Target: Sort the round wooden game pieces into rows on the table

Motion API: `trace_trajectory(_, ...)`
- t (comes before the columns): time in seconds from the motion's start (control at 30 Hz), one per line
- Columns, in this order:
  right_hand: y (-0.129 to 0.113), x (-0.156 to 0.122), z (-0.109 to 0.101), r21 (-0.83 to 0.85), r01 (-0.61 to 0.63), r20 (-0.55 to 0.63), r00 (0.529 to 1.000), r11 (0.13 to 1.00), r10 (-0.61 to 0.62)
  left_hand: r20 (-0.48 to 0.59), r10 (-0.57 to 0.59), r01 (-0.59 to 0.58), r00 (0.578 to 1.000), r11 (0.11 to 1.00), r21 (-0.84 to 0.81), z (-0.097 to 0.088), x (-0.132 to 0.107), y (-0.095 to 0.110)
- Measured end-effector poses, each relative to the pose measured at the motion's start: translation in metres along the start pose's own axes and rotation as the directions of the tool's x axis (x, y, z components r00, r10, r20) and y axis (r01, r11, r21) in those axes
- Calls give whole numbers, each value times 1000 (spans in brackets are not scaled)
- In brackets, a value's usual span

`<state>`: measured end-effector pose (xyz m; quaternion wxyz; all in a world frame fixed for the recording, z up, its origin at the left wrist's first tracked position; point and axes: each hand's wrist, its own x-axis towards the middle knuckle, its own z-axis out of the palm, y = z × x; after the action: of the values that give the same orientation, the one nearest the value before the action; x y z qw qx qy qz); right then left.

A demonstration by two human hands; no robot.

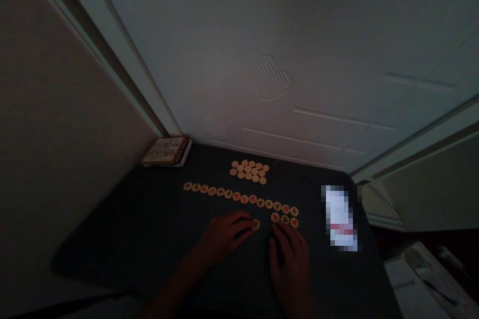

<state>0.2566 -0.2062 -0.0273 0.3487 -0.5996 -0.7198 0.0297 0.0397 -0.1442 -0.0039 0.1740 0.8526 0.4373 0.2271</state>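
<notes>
My left hand point(223, 233) pinches a round wooden xiangqi piece point(256, 225) between thumb and fingers at the tabletop. My right hand point(294, 254) holds nothing, its thumb and fingers apart. Its fingertips are at the lower edge of a red-marked piece point(275, 218), the left end of a short row with a dark-marked piece point(285, 220) and another red-marked piece point(294, 222). Just beyond runs a long row of pieces point(228, 194), red and dark characters mixed. Farther back, a cluster of pieces point(247, 169) shows no marks that I can make out.
On the dark table point(149, 229), flat boxes or books point(164, 151) are stacked at the back left corner. A blurred-out bright object point(340, 217) lies at the right. A pale wall panel point(224, 60) with a heart relief rises behind. White items point(422, 279) are beyond the right edge.
</notes>
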Motion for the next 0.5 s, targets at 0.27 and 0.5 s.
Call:
trace_trajectory(0.27, 25, -1, -9, -96, 35, 75, 997, 995, -28, -24, 3, -2, 1000, 998, 68, 16, 10, 10)
trace_trajectory(0.5, 13, 5, -12, -186, 66, 180, 983, 980, -32, -47, -27, 31, 999, 996, 79, 22, 15, 17)
